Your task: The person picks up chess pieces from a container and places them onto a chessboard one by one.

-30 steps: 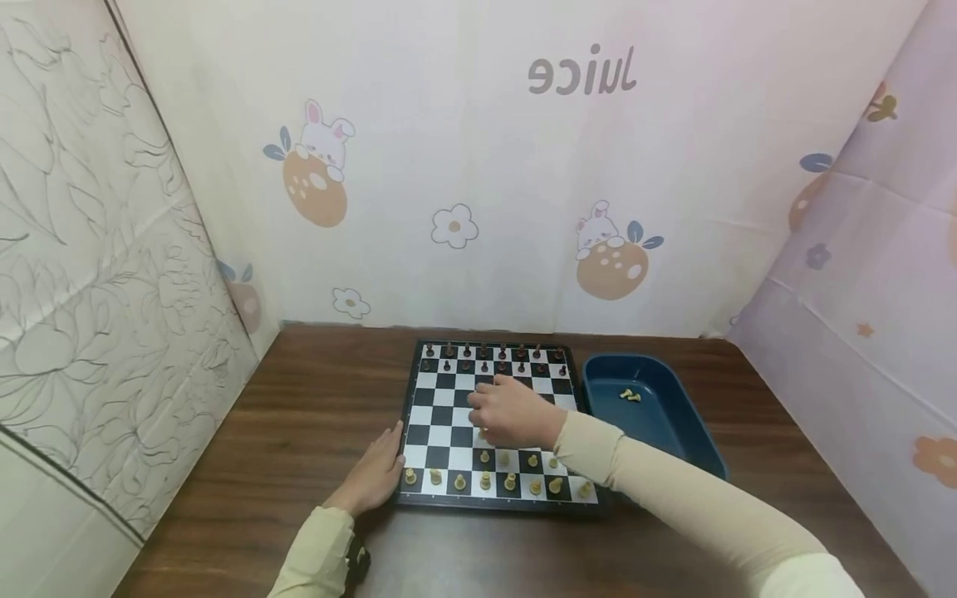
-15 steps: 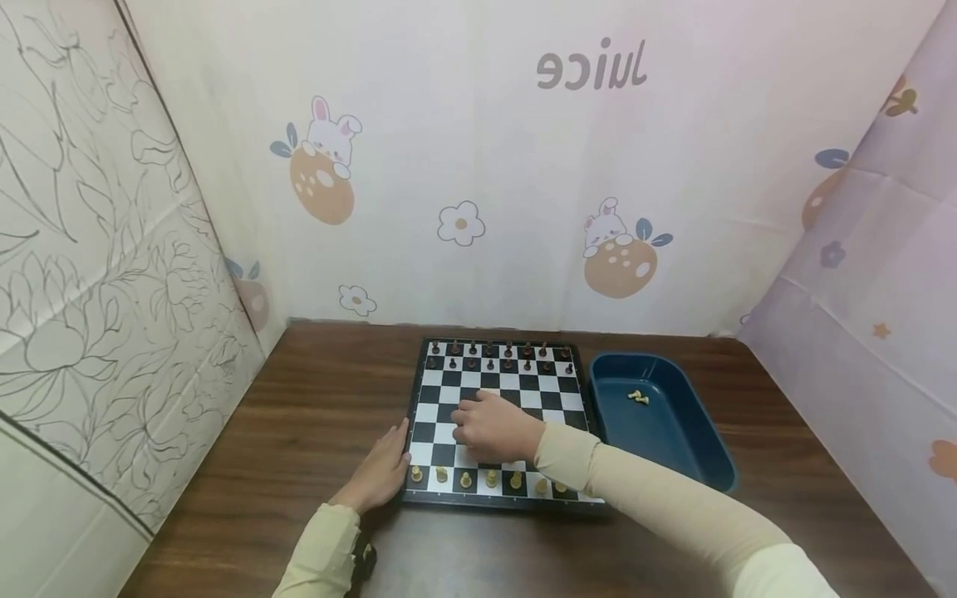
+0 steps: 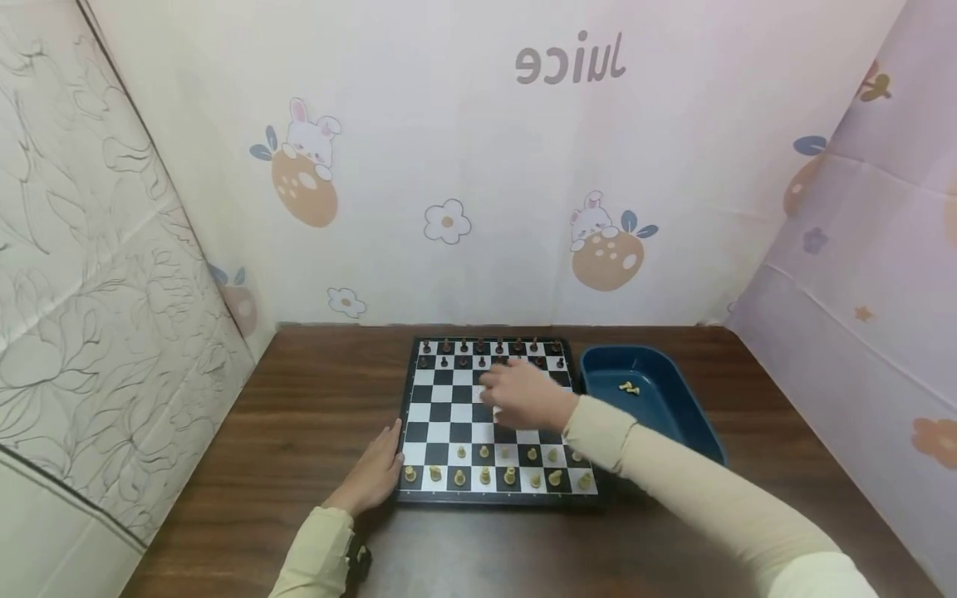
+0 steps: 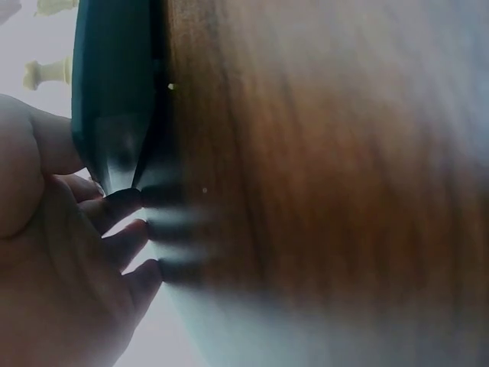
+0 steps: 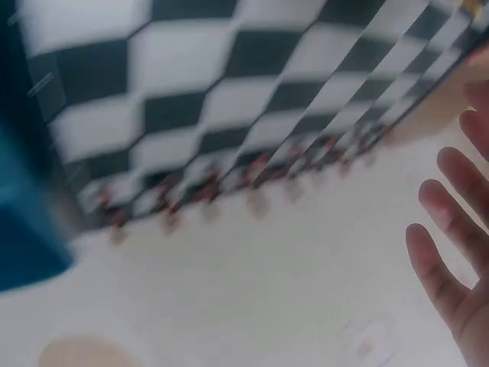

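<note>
My left hand [image 3: 371,471] rests at the left edge of a black-and-white chessboard [image 3: 439,413]. In the left wrist view its thumb lies against the board's dark side and its fingertips touch the tabletop. Over the right middle of the board is my right hand [image 3: 527,396], its fingers loosely extended with nothing seen in them in the right wrist view [image 5: 451,237]. Pale pieces fill the near row, such as a pale king-side piece [image 3: 510,475]. Before them stands a line of pale pawns, the leftmost pawn [image 3: 460,452] among them. My right forearm hides part of the board.
Dark red-brown chess pieces [image 3: 481,345] stand in two rows along the far side. A blue tray [image 3: 669,415] sits right of the board, holding a few pale pieces [image 3: 629,388]. The wooden table [image 3: 329,374] meets patterned cloth walls at the back and sides.
My right hand first moved left and nearer over the pale pawn line, then rose away to the right. A pale pawn now stands at that line's left end. My left hand stays by the board.
</note>
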Tool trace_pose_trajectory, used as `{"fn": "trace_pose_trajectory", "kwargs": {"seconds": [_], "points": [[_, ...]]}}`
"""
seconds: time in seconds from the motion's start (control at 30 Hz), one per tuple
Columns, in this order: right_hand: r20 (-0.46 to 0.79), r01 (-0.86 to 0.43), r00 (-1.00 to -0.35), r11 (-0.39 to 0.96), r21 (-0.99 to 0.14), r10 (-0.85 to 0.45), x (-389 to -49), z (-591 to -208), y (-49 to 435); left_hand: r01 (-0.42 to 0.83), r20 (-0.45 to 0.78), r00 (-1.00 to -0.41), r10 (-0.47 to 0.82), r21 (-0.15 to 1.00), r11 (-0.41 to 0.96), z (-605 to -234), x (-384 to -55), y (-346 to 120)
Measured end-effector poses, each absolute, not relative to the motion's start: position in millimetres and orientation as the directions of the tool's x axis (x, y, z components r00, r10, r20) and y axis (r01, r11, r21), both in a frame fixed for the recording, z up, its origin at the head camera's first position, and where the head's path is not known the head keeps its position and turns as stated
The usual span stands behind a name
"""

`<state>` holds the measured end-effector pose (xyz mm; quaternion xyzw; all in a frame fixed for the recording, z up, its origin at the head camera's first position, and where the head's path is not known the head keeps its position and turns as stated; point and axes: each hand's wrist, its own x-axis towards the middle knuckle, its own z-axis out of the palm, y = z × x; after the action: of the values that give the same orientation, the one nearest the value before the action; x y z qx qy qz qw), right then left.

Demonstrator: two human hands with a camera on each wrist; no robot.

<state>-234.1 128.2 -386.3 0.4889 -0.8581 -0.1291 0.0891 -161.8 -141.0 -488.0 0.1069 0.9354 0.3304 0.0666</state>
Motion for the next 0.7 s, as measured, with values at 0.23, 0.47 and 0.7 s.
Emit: {"fn": "trace_pose_trajectory", "kwargs": {"seconds": [0.23,0.47,0.7], "points": [[0.061,-0.683,-0.670,0.646,0.340,-0.740,-261.0,-361.7,195.9,0.158,-0.047,-0.970,0.240,0.628,0.762,-486.2,-164.1,-144.6],[0.131,-0.595,-0.751,0.750,0.289,-0.647,-279.1,-379.4,265.1,0.137,-0.080,-0.968,0.237,0.622,0.771,-487.2,-166.1,-143.7],[0.088,-0.520,-0.829,0.820,0.240,-0.552,-288.4,-414.6,309.5,0.138,-0.082,-0.967,0.242,0.630,0.764,-490.1,-163.1,-141.4]]}}
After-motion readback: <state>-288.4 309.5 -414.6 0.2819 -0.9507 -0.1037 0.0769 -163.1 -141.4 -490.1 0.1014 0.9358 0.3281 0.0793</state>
